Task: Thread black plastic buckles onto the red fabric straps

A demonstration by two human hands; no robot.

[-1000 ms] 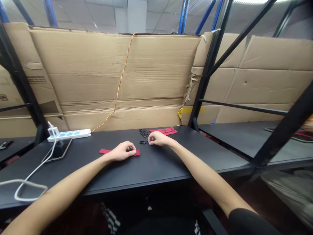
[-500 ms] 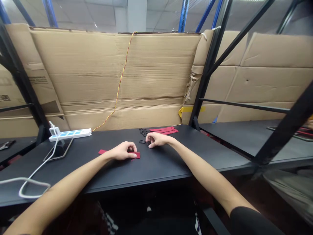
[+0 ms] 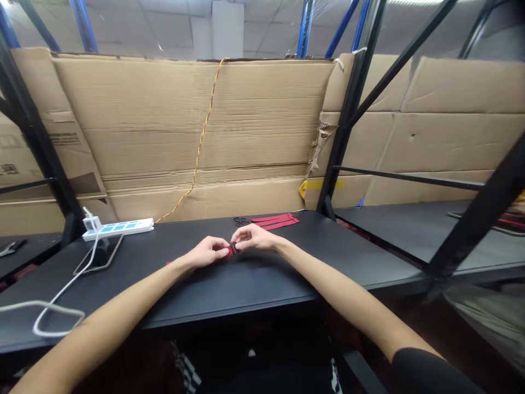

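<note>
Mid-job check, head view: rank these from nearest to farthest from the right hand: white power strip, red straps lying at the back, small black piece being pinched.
1. Small black piece: pinched by the right hand, at its left side.
2. Red straps: just behind the hand, toward the right.
3. White power strip: far off to the left.

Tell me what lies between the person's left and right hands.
In the head view, the end of a red strap and a small black piece lie between the left hand and the right hand.
</note>
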